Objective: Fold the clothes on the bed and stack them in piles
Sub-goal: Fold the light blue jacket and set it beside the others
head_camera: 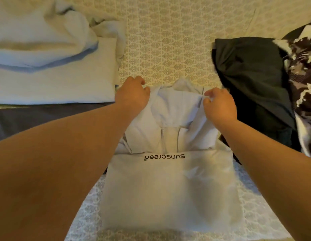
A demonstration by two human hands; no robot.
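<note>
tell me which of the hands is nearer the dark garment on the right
Right. The right hand pinches the pale hoodie's hood edge just beside the dark garment; the left hand grips the hood's far side, the hood between it and the garment.

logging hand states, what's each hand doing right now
Left hand: fingers curled, gripping the pale hooded top at its hood edge.
Right hand: pinching the same hood's other edge.

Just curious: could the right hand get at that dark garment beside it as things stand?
Probably yes. The dark garment lies just right of the right hand with nothing between them, but that hand now pinches the pale hoodie and would need to release it.
</note>
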